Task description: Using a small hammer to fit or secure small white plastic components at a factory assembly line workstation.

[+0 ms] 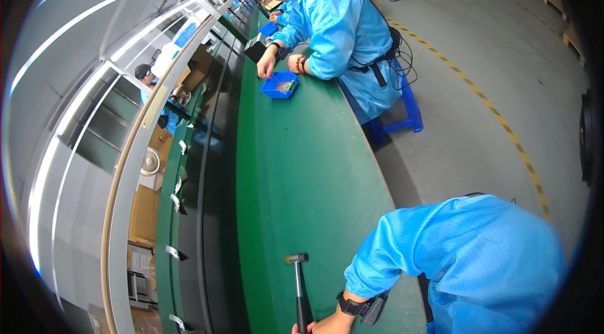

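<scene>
The long green workbench [302, 164] runs away from the grip toward the far end of the hall, with a dark conveyor strip along its left side. Right of the grip spreads the grey concrete floor [478, 82], crossed by a yellow-and-black striped line [497, 117]. Up the bench from the grip, a person in a blue coat [343, 25] leans over a small blue tray [280, 84] (a blue stool stands under them). Left of the conveyor, brown cardboard boxes [143, 214] sit below the frame, and small white tags [173, 251] hang along the conveyor's edge.

The right hand [327, 324], at the bottom edge with a black wristband above it, is wrapped around the handle of a small hammer [299, 283]; the hammer lies on the bench, head pointing away from the grip. The left hand is out of sight.
</scene>
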{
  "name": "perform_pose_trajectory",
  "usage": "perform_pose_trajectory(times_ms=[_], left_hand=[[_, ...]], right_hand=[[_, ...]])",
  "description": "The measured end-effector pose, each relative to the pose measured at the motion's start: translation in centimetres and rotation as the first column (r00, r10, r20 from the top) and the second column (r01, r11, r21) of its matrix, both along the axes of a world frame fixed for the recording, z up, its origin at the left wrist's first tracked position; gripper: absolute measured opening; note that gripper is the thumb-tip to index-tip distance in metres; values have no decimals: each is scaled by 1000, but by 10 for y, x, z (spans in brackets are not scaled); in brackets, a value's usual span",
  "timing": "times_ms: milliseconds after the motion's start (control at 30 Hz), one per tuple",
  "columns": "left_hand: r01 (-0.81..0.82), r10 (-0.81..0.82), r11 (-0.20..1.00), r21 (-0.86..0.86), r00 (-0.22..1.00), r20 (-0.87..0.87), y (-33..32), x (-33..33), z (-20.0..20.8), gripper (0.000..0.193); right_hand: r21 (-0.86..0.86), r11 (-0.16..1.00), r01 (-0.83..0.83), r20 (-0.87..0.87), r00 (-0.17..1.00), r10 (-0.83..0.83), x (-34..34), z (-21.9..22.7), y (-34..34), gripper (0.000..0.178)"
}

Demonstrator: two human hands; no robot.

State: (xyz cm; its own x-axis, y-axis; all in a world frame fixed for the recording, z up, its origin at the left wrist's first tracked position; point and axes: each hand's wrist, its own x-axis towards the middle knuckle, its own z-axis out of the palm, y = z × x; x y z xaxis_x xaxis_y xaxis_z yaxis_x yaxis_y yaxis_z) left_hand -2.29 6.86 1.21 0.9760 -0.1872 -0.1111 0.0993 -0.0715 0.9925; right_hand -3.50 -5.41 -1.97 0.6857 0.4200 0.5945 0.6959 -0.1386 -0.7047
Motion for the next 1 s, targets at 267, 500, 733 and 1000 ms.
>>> perform_pose_trajectory(times_ms=[267,500,733,1000], left_hand=[[8,-8,999,-36,1000,-9,4,2,-4,37],[7,-7,1000,-30,1000,-18,-1,-2,6,36],[3,-5,999,-43,999,-42,0,1,5,36],[17,-18,998,-53,999,-27,1,2,4,37]], right_hand=[[-1,1000,28,48,998,-28,1,-1,3,19],[-21,1000,13,-8,1000,-13,3,-3,4,17],[13,1000,15,23,1000,-16,6,-3,3,17],[30,999,-14,-16,1000,15,4,-3,4,18]])
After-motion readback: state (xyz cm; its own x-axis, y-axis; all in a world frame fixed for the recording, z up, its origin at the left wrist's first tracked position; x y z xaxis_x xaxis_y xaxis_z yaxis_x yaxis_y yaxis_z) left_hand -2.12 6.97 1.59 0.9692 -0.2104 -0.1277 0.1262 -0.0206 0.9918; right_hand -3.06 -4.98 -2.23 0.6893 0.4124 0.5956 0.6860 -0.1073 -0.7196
